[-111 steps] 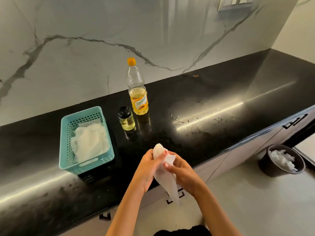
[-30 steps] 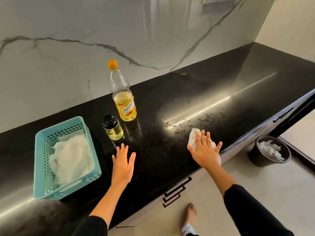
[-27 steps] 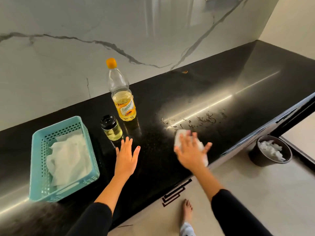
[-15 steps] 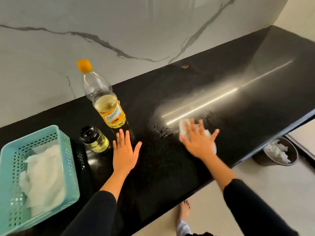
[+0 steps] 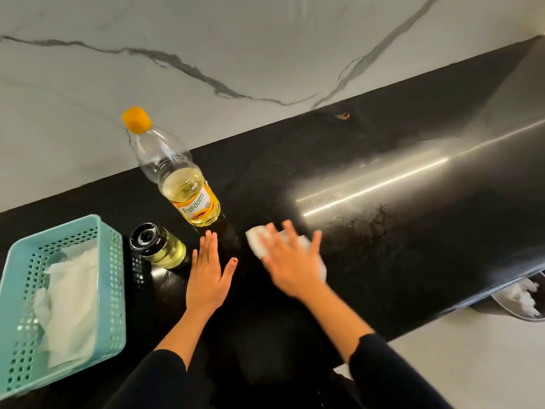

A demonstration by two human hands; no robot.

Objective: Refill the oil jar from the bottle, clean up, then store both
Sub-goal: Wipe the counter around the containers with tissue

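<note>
On the counter [image 5: 383, 261], the left grip [image 5: 208, 278] is laid flat and released, while a tissue [image 5: 255, 233] is pressed down by the straight fingers of the right grip [image 5: 290, 261]. Just beyond, the capped oil jar [image 5: 160, 246] and the bottle [image 5: 182, 184] are stood upright, caps upward. Both are judged possibly oil-slick and best taken round the body.

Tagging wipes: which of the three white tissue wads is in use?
The tissue pressed under the right hand on the counter; the others lie in the teal basket and the floor bin.
</note>
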